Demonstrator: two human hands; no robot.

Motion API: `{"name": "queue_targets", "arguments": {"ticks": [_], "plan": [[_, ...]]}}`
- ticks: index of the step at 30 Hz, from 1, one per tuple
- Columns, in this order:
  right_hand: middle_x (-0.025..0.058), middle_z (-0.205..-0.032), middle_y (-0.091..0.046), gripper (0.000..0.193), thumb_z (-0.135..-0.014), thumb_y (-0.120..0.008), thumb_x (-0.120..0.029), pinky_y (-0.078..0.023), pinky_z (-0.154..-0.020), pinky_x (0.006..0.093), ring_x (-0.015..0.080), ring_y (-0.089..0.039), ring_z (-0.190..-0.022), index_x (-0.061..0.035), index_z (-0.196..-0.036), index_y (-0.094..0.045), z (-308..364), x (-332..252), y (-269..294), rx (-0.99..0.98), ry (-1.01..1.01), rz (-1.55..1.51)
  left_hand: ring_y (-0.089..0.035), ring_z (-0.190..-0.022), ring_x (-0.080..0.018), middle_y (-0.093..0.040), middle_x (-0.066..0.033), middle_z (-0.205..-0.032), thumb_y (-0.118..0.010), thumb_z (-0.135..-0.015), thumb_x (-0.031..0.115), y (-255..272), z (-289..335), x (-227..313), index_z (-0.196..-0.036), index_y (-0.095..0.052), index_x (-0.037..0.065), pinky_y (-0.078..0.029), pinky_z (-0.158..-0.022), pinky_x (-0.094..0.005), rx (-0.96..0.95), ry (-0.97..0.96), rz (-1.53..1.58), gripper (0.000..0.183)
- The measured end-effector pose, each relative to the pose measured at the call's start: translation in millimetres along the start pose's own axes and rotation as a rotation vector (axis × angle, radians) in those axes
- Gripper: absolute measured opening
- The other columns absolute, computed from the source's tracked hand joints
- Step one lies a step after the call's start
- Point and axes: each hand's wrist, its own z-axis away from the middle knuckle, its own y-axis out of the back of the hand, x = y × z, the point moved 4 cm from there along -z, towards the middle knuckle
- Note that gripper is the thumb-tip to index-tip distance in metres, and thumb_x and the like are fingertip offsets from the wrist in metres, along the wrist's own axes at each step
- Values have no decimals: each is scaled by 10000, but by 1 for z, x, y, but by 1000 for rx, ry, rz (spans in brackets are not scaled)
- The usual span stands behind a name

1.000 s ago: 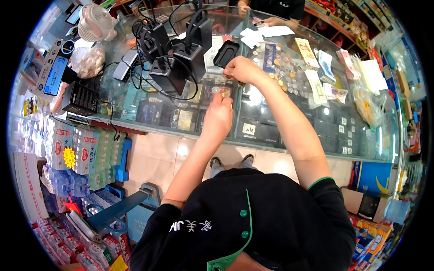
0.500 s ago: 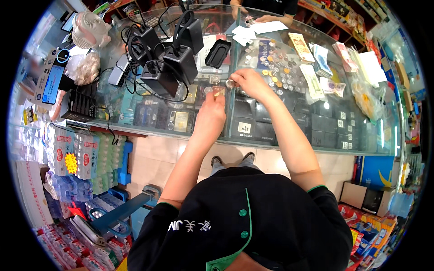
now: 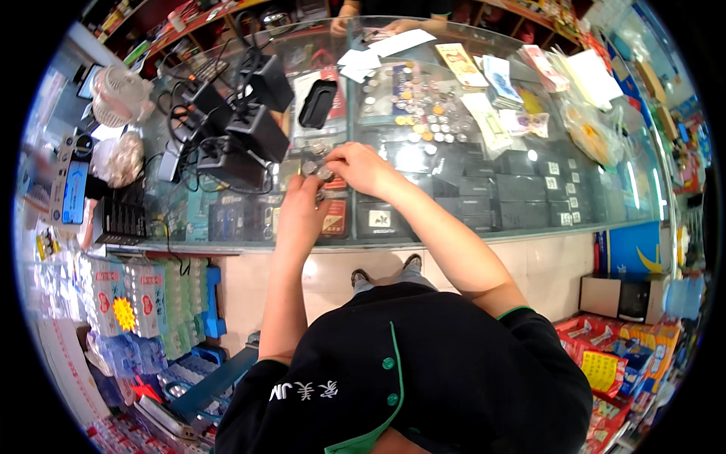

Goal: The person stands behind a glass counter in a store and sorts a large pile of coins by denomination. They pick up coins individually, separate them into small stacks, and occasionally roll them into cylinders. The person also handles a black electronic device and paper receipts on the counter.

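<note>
My left hand [image 3: 299, 208] rests low over the glass counter [image 3: 446, 155], its fingers curled around coins that its fingertips partly hide. Just beyond it, my right hand [image 3: 361, 168] reaches in from the right. Its thumb and fingers are pinched at a silver coin [image 3: 325, 174]. Another silver coin [image 3: 309, 167] shows beside that one, by the tips of my left fingers. A wide spread of loose silver and gold coins [image 3: 439, 110] lies farther right on the glass.
Black box-shaped devices with tangled cables [image 3: 257, 132] stand at left, near a pink fan [image 3: 119, 96]. A black tray [image 3: 318, 104] lies beyond my hands. Banknotes [image 3: 461, 66] and a plastic bag [image 3: 595, 135] are at right. Another person's hand [image 3: 397, 27] rests at the far edge.
The view has shifted. Both hands have come closer together among the coins. My right hand has brought its coin left toward my left hand, which has lowered nearer the glass.
</note>
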Motion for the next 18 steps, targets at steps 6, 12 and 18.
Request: {"name": "queue_targets", "arguments": {"ticks": [6, 12, 18], "plan": [[157, -1001, -656, 253, -830, -643, -165, -492, -821, 354, 283, -639, -918, -8, -1027, -665, 41, 38, 67, 222, 23, -122, -558, -704, -238, -557, -118, -969, -722, -731, 13, 4, 9, 12, -1083, -593, 20, -466, -663, -339, 31, 56, -74, 375], [131, -929, -660, 177, -790, -695, -80, -506, -732, 333, 229, -644, -821, -5, -948, -665, 93, 104, 169, 580, -232, 85, -568, -719, -208, -573, -79, -1050, -698, -757, 7, 20, 21, 25, -1064, -606, 61, -465, -622, -310, 303, 45, -38, 325], [121, -895, -587, 218, -717, -738, -8, -500, -740, 338, 241, -619, -808, -1, -902, -622, 79, 117, 165, 481, -172, 337, -556, -804, -112, -574, -55, -1043, -599, -814, -51, -34, -3, 87, -1000, -627, 40, -438, -614, -207, 218, -118, 484, 209]]}}
